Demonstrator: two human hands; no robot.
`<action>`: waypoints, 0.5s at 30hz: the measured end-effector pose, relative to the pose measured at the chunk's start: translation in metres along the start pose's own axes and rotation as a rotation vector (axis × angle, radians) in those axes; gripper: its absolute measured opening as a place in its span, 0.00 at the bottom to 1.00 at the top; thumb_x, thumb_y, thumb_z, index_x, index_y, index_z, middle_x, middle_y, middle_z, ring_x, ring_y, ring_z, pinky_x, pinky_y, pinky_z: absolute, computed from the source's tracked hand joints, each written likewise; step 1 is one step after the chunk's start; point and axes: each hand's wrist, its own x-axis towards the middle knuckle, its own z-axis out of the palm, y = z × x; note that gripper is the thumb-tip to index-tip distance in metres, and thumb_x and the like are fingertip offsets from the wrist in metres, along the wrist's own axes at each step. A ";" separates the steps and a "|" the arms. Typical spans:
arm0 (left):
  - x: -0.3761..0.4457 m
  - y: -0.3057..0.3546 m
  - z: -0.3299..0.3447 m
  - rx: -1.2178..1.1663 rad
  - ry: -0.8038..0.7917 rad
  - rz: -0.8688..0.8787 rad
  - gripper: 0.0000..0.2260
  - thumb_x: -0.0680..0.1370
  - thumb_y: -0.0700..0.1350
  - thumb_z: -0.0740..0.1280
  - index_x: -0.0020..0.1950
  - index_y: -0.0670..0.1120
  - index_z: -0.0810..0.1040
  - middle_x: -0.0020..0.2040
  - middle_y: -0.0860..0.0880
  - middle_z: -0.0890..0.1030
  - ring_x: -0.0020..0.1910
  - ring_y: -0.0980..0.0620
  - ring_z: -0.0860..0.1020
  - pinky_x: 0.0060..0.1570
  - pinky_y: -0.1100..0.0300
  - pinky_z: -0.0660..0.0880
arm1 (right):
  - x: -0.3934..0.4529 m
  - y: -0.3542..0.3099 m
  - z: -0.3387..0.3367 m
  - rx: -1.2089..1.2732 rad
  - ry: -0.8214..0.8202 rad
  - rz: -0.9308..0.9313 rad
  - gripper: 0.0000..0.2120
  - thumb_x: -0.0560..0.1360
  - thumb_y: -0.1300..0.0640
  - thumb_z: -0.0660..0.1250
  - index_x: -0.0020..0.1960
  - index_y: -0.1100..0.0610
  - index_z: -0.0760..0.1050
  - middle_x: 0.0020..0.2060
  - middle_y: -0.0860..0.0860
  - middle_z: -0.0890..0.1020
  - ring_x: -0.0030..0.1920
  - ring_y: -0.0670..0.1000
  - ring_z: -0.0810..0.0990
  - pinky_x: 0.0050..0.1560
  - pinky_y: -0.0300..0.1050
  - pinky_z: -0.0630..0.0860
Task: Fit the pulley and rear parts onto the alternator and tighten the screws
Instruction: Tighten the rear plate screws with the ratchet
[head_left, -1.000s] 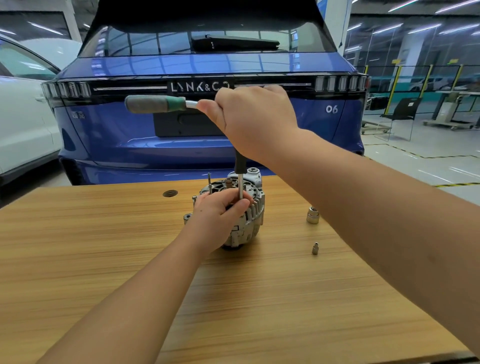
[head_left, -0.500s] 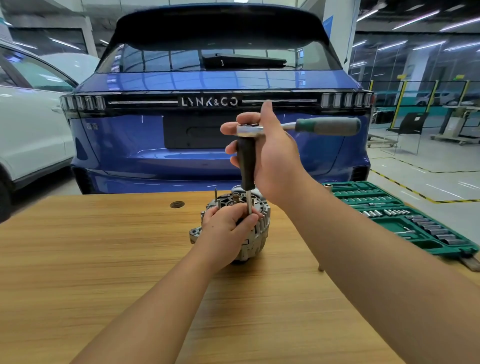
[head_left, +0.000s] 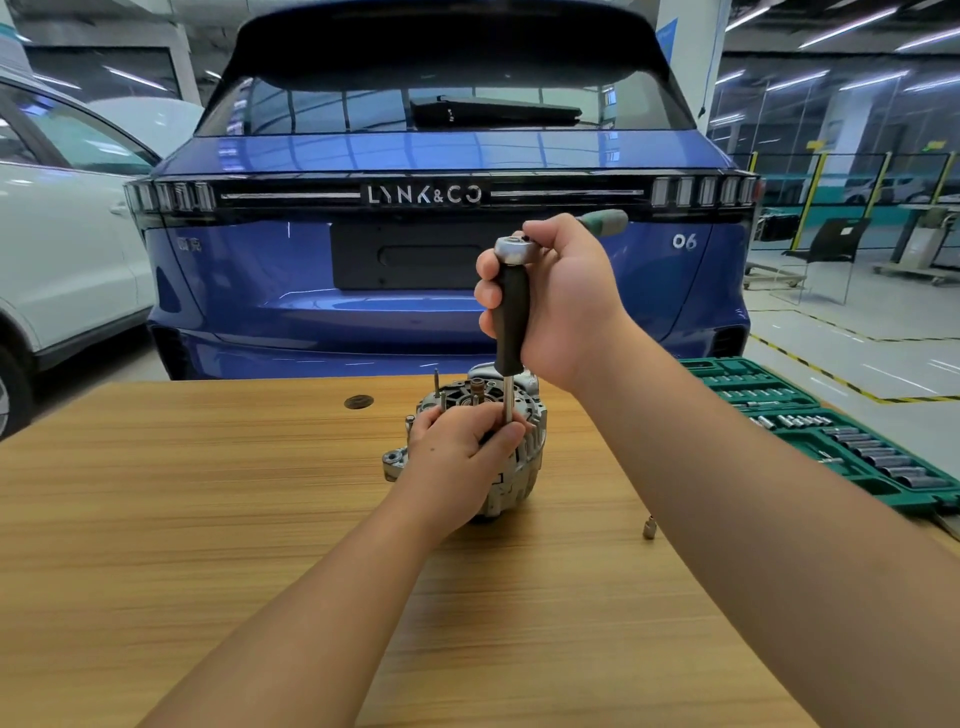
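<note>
Alternator (head_left: 524, 457): upright near the desk's (head_left: 208, 519) far edge, mid-width.
Left hand (head_left: 462, 447): curled around the housing and driver shaft.
Right hand (head_left: 561, 301): gripping the ratchet (head_left: 511, 312) upright.
Right edge: green socket case (head_left: 831, 436); loose socket (head_left: 649, 529) between.

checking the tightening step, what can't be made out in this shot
Head view only:
- Tip of the black-handled driver shaft and its screw: hidden by the left hand.
- Front of the silver finned alternator: same hand covers it.
- Green ratchet handle: mostly behind the right hand.
- Sockets in the green tool case: too small to size.
</note>
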 end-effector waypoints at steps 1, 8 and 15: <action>0.000 0.000 0.000 -0.009 0.004 0.010 0.10 0.84 0.51 0.59 0.50 0.58 0.80 0.50 0.71 0.77 0.48 0.89 0.58 0.65 0.55 0.46 | 0.000 -0.001 0.000 -0.009 -0.002 -0.004 0.13 0.80 0.53 0.52 0.40 0.57 0.66 0.31 0.52 0.76 0.29 0.51 0.71 0.36 0.45 0.63; 0.000 0.000 0.000 0.038 0.015 0.025 0.10 0.84 0.53 0.58 0.50 0.59 0.79 0.46 0.60 0.82 0.52 0.81 0.65 0.67 0.58 0.46 | 0.001 -0.008 0.007 -0.166 0.108 0.041 0.15 0.77 0.52 0.57 0.32 0.53 0.64 0.26 0.50 0.73 0.25 0.50 0.68 0.35 0.45 0.63; -0.002 0.003 0.002 0.052 0.014 -0.008 0.11 0.84 0.54 0.57 0.52 0.59 0.79 0.47 0.60 0.81 0.53 0.79 0.65 0.68 0.58 0.45 | 0.002 -0.010 0.017 -0.246 0.161 0.080 0.11 0.75 0.53 0.55 0.34 0.53 0.61 0.24 0.51 0.69 0.25 0.51 0.64 0.34 0.45 0.62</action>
